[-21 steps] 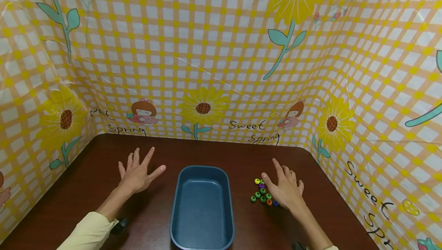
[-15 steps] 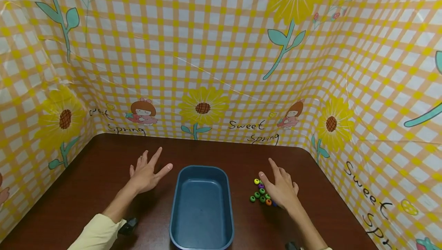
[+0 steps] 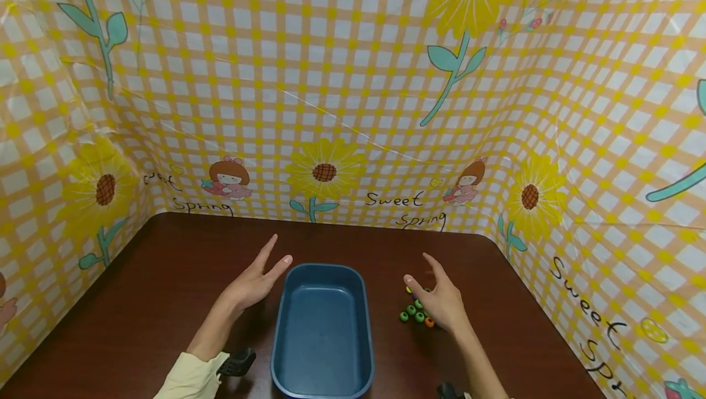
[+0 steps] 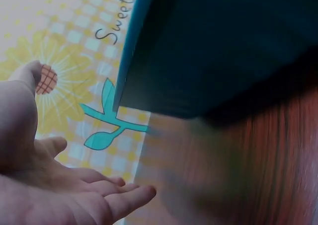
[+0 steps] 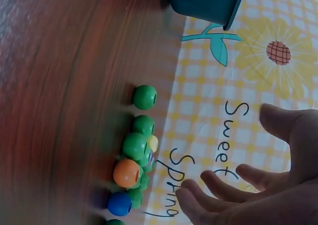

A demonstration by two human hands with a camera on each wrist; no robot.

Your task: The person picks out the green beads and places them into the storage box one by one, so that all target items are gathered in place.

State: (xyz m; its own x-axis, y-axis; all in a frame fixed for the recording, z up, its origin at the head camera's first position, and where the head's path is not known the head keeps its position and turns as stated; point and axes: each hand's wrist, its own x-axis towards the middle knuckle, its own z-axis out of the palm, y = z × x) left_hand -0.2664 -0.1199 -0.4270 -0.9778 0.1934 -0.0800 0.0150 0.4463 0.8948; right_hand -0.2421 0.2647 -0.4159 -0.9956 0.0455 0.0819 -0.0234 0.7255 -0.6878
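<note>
A deep blue rectangular tray [image 3: 322, 338] stands on the dark wooden table, with nothing in it. My left hand [image 3: 250, 285], fingers spread and holding nothing, is just left of its far left corner. To the tray's right, my right hand [image 3: 444, 304] is spread above a cluster of round beads and partly hides them in the head view. In the right wrist view the beads show as several green ones [image 5: 144, 97], an orange bead [image 5: 126, 173], a blue bead [image 5: 119, 203], and a yellow and a purple one behind. The right fingers hold nothing.
A checked cloth with sunflowers [image 3: 325, 80] rises behind the table [image 3: 138, 301] and along both its sides. Dark bands are on both wrists. In the left wrist view the tray's side [image 4: 198, 51] looms close to the hand.
My left hand has moved right, closer to the tray. My right hand has shifted slightly left over the beads, covering some of them. The tray and beads have stayed in place.
</note>
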